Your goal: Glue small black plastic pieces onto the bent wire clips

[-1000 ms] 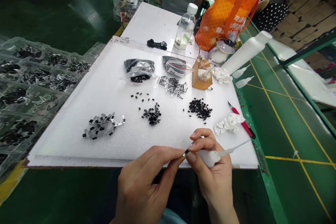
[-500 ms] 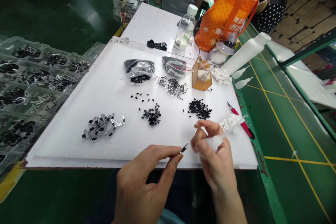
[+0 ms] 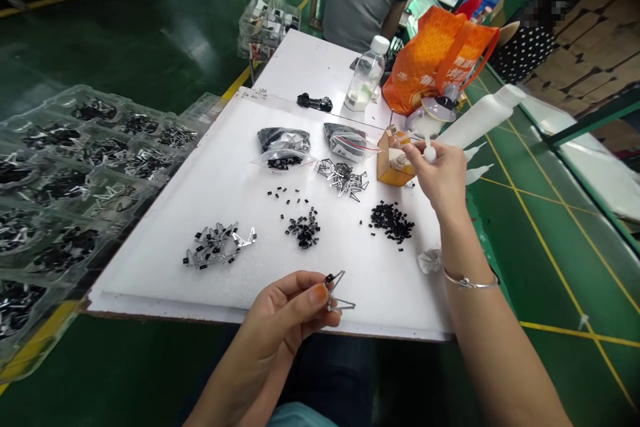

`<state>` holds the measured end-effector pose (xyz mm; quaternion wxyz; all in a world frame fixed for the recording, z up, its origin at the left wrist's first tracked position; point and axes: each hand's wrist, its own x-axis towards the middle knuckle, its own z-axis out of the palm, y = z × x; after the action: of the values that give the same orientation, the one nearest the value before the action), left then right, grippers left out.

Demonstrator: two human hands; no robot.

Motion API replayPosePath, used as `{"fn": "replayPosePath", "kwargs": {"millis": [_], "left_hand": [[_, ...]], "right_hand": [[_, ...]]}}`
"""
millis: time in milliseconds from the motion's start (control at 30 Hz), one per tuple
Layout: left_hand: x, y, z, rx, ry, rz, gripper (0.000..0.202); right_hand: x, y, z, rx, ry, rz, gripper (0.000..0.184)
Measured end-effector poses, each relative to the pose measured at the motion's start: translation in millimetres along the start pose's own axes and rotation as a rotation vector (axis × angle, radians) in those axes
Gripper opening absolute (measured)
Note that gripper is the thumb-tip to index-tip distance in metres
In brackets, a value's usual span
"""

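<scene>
Head view, L hand (image 3: 280, 323) pinching metal clip (image 3: 334, 291), R hand (image 3: 440, 177) prob. closed on dropper (image 3: 429, 155)

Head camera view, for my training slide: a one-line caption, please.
Left hand pinches small silver metal clip over white foam board; right hand holds white squeeze bottle beside small amber box.

Glossy green floor (image 3: 125, 27), yellow lines (image 3: 560, 330), stacked cardboard cartons (image 3: 600, 33)

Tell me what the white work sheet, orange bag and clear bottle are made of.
The white work sheet looks like matte foam, finely pitted on its surface. The orange bag seems to be glossy coated plastic, given its sheen. The clear bottle looks like thin see-through plastic, with light catching its moulded ribs.
</scene>
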<state>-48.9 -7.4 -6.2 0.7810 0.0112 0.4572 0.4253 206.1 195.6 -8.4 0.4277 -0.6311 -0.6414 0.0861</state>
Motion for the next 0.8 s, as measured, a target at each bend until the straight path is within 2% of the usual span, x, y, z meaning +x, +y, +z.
{"fn": "replayPosePath", "kwargs": {"millis": [233,333,400,433,467,500,567,600,667,800], "left_hand": [[-5.6,0.2,-2.2,-0.118,-0.076,-0.083,0.013],[-6.1,0.3,-1.5,-0.091,-0.076,-0.066,0.015],[-4.8,0.6,0.0,-0.017,-0.065,-0.015,0.018],[-3.7,0.6,0.9,0.033,-0.055,0.033,0.019],[-2.5,0.4,1.8,0.086,-0.047,0.093,0.02],[-1.2,0.1,2.8,0.137,-0.037,0.156,0.021],[1.2,-1.1,4.2,0.219,-0.022,0.265,0.021],[2.0,-1.8,4.8,0.243,-0.019,0.302,0.02],[2.9,-3.2,5.6,0.268,-0.014,0.344,0.017],[2.3,-5.0,7.0,0.281,-0.015,0.365,0.014]], "right_hand": [[-1.1,2.7,-0.8,0.009,0.1,0.002,0.027],[-18.0,-15.8,-9.9,0.124,0.32,0.003,0.026],[-43.5,-38.4,-19.9,0.363,0.461,0.016,0.022],[-59.7,-51.2,-25.4,0.557,0.451,0.041,0.019],[-77.1,-63.8,-30.6,0.713,0.342,0.109,0.018],[-94.7,-75.5,-35.3,0.815,0.161,0.213,0.018],[-125.7,-93.6,-42.0,0.926,-0.03,0.309,0.021],[-137.5,-99.3,-43.7,0.949,-0.069,0.322,0.021],[-151.7,-104.4,-44.4,0.96,-0.065,0.322,0.021],[-155.3,-101.4,-40.7,0.959,-0.026,0.32,0.02]]}}
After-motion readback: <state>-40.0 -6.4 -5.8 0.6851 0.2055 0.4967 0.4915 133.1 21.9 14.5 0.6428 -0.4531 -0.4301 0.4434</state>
